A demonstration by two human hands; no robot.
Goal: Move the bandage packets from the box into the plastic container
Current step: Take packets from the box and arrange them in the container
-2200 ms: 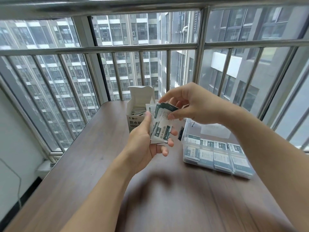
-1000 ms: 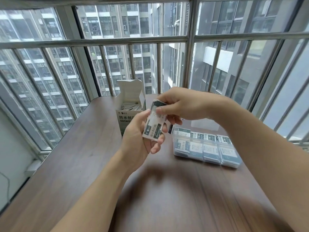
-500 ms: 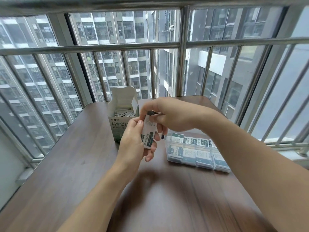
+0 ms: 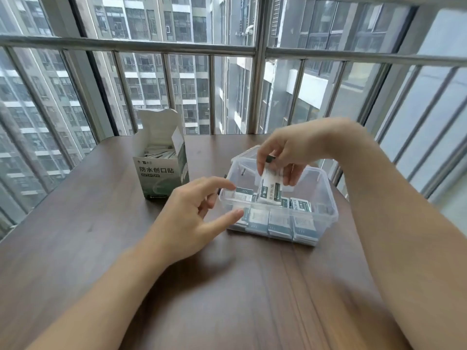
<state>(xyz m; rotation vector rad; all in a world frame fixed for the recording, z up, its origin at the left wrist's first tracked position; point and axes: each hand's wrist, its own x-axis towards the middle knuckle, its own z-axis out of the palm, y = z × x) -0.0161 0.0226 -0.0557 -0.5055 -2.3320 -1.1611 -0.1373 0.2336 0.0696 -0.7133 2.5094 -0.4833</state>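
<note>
A clear plastic container [image 4: 326, 195] stands on the brown table, with rows of white-and-green bandage packets along its front. My right hand [image 4: 290, 150] reaches into it from above and pinches a small stack of bandage packets [image 4: 271, 190], held upright inside the container. My left hand [image 4: 192, 213] is empty with its fingers spread; forefinger and thumb touch the container's left wall. The open cardboard box [image 4: 161, 173] stands to the left of the container, flap raised, with more packets visible inside.
The wooden table [image 4: 101, 248] ends at a metal window railing [image 4: 257, 49] just behind the box and container. Bare tabletop stretches in front of and left of the container.
Earlier both hands held the packet stack above the table. Now my right hand alone has carried it down into the container, and my left hand has let go and moved to the container's left wall.
</note>
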